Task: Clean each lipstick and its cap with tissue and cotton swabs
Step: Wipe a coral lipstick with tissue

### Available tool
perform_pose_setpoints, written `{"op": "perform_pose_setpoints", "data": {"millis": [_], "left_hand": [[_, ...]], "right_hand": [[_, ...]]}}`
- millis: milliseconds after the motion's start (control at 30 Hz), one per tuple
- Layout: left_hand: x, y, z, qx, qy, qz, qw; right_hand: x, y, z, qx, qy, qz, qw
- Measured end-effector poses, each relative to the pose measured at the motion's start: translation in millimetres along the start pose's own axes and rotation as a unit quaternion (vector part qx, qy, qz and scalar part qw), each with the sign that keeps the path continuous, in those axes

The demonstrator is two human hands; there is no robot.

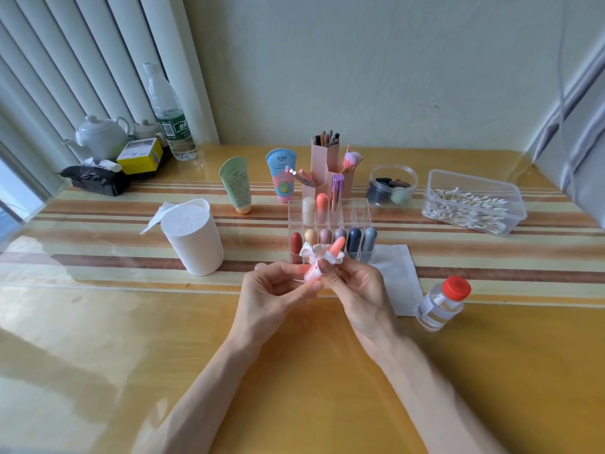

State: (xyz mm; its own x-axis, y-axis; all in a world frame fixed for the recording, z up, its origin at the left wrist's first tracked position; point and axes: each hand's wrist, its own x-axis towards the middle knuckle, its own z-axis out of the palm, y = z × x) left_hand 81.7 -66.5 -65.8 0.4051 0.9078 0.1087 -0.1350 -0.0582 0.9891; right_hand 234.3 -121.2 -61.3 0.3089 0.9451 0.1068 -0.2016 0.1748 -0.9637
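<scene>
One crumpled tissue (310,251) round tapered lipstick (337,246)

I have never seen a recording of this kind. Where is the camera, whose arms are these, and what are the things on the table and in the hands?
There is no machine here, only a person. The single picture comes from a camera worn on the head, looking forward and down, so the two arms reach in from the bottom edge. The left hand grips a pink lipstick, and the right hand pinches a crumpled tissue wrapped around it. On the yellow table stand a tissue roll, a clear rack of other lipsticks, a box of cotton swabs, and a small bottle with a red cap. A flat tissue sheet lies beside the right hand.
</scene>
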Motion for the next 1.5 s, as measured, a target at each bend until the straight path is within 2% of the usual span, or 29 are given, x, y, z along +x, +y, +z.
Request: {"op": "perform_pose_setpoints", "data": {"millis": [167, 333, 400, 533, 767, 967, 1133, 1200, 1333, 1500], "left_hand": [[0, 5, -4, -0.012, -0.073, -0.043, 0.996], [-1, 3, -4, 0.021, -0.007, 0.023, 0.999], [-1, 4, -2, 0.021, -0.006, 0.024, 0.999], [0, 7, -1, 0.001, -0.076, -0.026, 0.997], [0, 0, -2, 0.034, 0.003, 0.035, 0.999], [0, 5, -2, 0.003, -0.077, -0.016, 0.997], [1, -1, -2, 0.044, -0.006, 0.042, 0.998], [0, 0, -2, 0.043, -0.007, 0.042, 0.998], [0, 4, -3, 0.024, -0.059, 0.011, 0.998], [1, -3, -5, 0.029, 0.003, 0.052, 0.998]], "right_hand": [[-1, -7, -2, 0.016, -0.012, 0.002, 1.000], [0, -1, -2, -0.012, -0.006, -0.003, 1.000], [0, -3, -1, 0.000, -0.009, -0.001, 1.000], [-1, -8, -2, 0.031, -0.020, 0.001, 0.999], [0, 0, 0, -0.021, -0.003, -0.019, 1.000], [0, -5, -1, 0.002, -0.020, -0.026, 0.999], [1, 4, -1, -0.052, 0.002, -0.031, 0.998], [1, 3, -2, -0.051, -0.003, -0.028, 0.998], [0, -4, -2, -0.013, -0.020, -0.026, 0.999], [0, 1, -2, -0.021, -0.009, -0.028, 0.999]]}}
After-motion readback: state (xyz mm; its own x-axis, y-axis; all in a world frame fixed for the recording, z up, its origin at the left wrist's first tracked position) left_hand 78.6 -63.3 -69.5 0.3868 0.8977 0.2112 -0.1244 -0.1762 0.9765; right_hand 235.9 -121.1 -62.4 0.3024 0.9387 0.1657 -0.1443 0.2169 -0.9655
